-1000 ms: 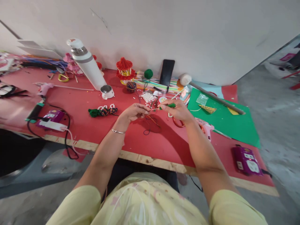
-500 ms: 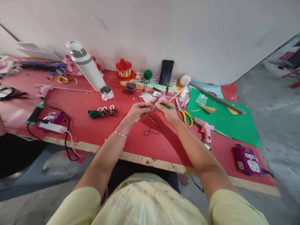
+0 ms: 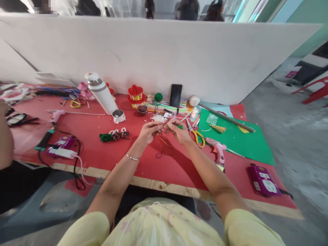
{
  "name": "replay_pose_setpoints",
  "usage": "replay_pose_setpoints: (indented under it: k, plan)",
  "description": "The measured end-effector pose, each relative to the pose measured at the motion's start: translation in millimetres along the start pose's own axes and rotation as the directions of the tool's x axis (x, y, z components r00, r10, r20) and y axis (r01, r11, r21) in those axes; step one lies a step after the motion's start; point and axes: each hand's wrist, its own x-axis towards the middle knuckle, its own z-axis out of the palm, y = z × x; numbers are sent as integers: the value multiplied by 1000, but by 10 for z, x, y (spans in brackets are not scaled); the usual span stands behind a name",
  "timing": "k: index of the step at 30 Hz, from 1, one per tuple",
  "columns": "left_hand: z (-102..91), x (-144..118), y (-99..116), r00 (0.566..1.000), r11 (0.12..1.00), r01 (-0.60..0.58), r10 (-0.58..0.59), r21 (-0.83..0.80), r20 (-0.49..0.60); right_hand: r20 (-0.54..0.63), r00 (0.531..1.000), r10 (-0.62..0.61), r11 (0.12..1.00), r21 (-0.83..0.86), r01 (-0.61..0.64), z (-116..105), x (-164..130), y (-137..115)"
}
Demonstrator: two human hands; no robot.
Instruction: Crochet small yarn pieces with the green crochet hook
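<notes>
The left hand point(image 3: 150, 131) and the right hand point(image 3: 180, 131) meet above the red table point(image 3: 102, 153), fingertips pressed together on a thin piece of wire point(image 3: 166, 128) with a green bit at the right hand's side. Both hands pinch it close to the same spot, which looks suited to fine twisting or threading; the exact finger positions are too small to make out. The piece is held in the air, just clear of the table, and a loose dark thread point(image 3: 160, 152) trails down from it onto the red surface.

Just beyond the fingers lies a small heap of white beads point(image 3: 159, 118), near enough to pick from. To the right lie yellow-handled scissors point(image 3: 196, 135) and a pink glue gun point(image 3: 217, 150), partly on a green sheet point(image 3: 238, 141). To the left lies a beaded green-and-red ornament point(image 3: 114, 135), and farther back a white bottle point(image 3: 101, 94) with its cap point(image 3: 118, 116) beside it. A phone point(image 3: 175, 95) leans on the wall. Power strips point(image 3: 261, 176) and cables sit near the table's edges. Another person's arm point(image 3: 5, 136) shows at the far left, well apart.
</notes>
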Motion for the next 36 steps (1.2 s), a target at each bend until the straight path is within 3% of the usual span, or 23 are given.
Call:
replay_pose_setpoints:
  k: [9,17,22,31,36]
  plan:
    - [178,-128,318,990,1000,-23,24,-5,139,-35,996,-81,996,-45,80,111,-4,-267]
    - [381,-225,458,997,995,-74,75,-65,21,-119,990,-78,995,54,85,296,-152,-471]
    - [469,-317,576,997,997,-46,50,-63,64,-149,979,-139,987,61,149,375,-274,-519]
    - [625,-502,777,993,997,-70,71,-12,93,-206,909,-362,923,-212,320,567,-530,-715]
    - [733,-527,725,969,965,-246,246,95,9,-210,852,-479,819,-457,348,686,-663,-812]
